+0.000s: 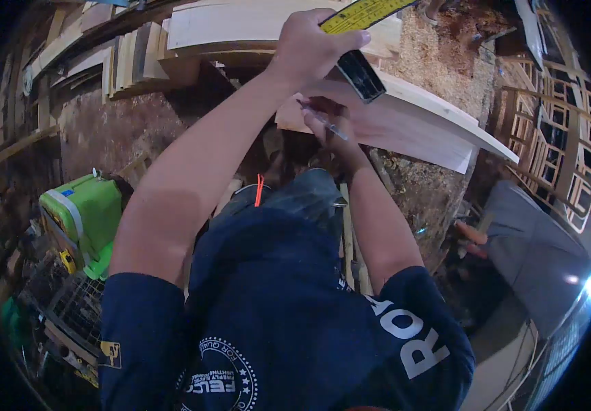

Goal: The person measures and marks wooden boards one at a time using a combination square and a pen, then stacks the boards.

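Note:
My left hand [309, 49] grips a square [367, 15] with a yellow, ruler-marked blade and a black stock [362, 77]. The square is held over the pale wooden board [405, 130]. My right hand [330, 123] is closed around a slim pen [336, 131] with a clear barrel, just below the left hand. The pen's point is by the left end of the board. Part of that end lies hidden behind my right fingers.
More planks [223, 26] are stacked above, beside upright timber pieces [138, 58]. A green case [93, 205] stands on the left. Wood shavings [439, 68] cover the ground beyond the board. Wooden frames [549, 130] and a grey sheet [528, 240] are on the right.

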`<state>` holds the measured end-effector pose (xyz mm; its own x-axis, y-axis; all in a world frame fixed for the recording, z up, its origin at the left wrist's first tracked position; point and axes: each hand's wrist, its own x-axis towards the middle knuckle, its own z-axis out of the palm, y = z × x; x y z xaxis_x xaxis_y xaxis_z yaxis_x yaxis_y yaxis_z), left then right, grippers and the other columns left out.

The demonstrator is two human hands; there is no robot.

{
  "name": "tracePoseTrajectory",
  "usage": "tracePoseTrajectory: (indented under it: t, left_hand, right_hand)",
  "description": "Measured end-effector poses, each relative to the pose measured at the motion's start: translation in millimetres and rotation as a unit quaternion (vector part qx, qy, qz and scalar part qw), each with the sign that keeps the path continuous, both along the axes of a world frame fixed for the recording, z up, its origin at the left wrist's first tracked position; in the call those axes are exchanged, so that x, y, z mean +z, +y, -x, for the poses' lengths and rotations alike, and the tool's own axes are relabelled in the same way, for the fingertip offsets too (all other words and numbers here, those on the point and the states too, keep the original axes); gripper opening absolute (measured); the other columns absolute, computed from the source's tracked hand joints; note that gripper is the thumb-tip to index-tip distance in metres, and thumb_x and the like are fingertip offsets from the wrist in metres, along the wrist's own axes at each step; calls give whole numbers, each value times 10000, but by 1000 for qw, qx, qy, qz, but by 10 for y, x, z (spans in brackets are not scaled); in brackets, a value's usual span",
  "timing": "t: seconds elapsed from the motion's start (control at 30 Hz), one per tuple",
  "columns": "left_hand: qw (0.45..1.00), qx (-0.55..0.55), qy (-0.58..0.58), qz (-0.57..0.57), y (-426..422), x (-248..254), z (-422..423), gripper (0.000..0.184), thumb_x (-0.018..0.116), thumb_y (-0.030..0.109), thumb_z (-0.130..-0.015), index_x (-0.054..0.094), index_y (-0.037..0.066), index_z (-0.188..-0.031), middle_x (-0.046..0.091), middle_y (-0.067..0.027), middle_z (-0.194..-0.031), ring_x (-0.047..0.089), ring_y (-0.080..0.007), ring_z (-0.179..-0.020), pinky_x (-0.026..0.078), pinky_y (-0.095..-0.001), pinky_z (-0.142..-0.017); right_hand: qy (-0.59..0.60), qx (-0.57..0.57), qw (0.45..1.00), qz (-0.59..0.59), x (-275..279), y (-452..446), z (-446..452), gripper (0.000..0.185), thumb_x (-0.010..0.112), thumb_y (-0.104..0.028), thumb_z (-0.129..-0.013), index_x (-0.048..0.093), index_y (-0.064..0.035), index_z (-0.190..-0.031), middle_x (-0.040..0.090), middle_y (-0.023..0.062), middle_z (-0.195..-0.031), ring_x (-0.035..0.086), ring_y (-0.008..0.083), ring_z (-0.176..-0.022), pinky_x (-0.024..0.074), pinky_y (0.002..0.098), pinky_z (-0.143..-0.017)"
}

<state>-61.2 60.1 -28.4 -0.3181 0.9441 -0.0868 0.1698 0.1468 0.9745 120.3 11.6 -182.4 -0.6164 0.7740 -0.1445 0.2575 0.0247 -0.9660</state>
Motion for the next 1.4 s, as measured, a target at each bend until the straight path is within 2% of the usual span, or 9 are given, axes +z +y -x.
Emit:
tracePoseTrajectory:
  t: [0.07, 0.13, 0.27, 0.4, 0.53, 0.77, 0.97, 1.1, 1.4]
  left_hand:
    - [1000, -11, -2, 17, -1, -28, 3, 465, 804, 389, -832, 746, -30, -1025, 729, -75, -829, 645, -171, -708, 509, -332, -666]
    - [998, -16, -37, 43, -9, 145, -3, 389, 763, 377, -863, 738, 6, -975, 748, -120, -840, 663, -321, -727, 516, -421, -708]
    - [999, -35, 39, 8, 12, 97, 34, 410, 771, 358, -841, 724, -32, -958, 695, -172, -782, 650, -249, -702, 505, -400, -684]
    - [998, -29, 46, 10, 40, 86, 29, 418, 773, 363, -837, 722, -36, -948, 685, -166, -760, 649, -230, -695, 504, -391, -674]
    - [997, -49, 49, 31, 43, 83, 36, 417, 771, 365, -841, 725, -33, -953, 686, -159, -748, 646, -228, -679, 504, -388, -662]
    - [997, -51, 21, 48, 45, 105, 21, 412, 775, 355, -844, 729, -35, -971, 696, -136, -757, 643, -205, -674, 505, -372, -655]
    - [997, -54, 11, 60, 34, 127, 17, 435, 777, 358, -843, 727, -45, -999, 703, -123, -776, 644, -190, -687, 508, -355, -661]
    - [995, -71, -15, 63, -23, 291, 55, 443, 775, 351, -840, 726, -51, -1020, 705, -117, -789, 645, -180, -696, 511, -348, -670]
    - [996, -60, -9, 62, 23, 165, 28, 444, 764, 360, -835, 738, -42, -1021, 711, -118, -810, 655, -189, -708, 516, -353, -683]
  right_hand:
    - [-89, 14, 995, -33, -51, 66, 24, 363, 722, -270, -946, 680, -12, -1198, 688, 143, -1213, 646, 233, -1120, 482, 333, -990]
    - [20, -35, 999, -16, -137, 35, 97, 285, 728, -173, -938, 698, 16, -1149, 727, 122, -1126, 673, 206, -1045, 520, 341, -943]
    - [28, -57, 996, -60, -206, 52, 152, 249, 730, -155, -935, 718, 19, -1113, 749, 105, -1070, 682, 175, -1005, 543, 340, -904]
    - [53, -67, 992, 88, -96, 104, 205, 242, 723, -160, -938, 732, 13, -1107, 755, 96, -1027, 669, 160, -972, 543, 334, -888]
    - [42, -84, 989, 110, -8, 72, 242, 263, 730, -170, -937, 736, 16, -1122, 759, 92, -1016, 664, 155, -931, 544, 328, -860]
    - [-64, -57, 996, -19, 44, 79, 264, 276, 742, -198, -923, 745, -11, -1126, 768, 108, -1042, 687, 142, -911, 552, 316, -827]
    - [-60, -65, 995, -34, -3, 91, 265, 273, 741, -187, -919, 746, -13, -1128, 766, 109, -1036, 681, 140, -926, 546, 315, -847]
    - [45, -118, 991, 44, -212, 48, 284, 263, 743, -171, -919, 744, 2, -1116, 759, 90, -1015, 672, 144, -924, 538, 319, -867]
    - [28, -85, 996, -12, -45, 59, 281, 236, 737, -132, -922, 740, 8, -1112, 754, 76, -1040, 667, 132, -922, 537, 304, -849]
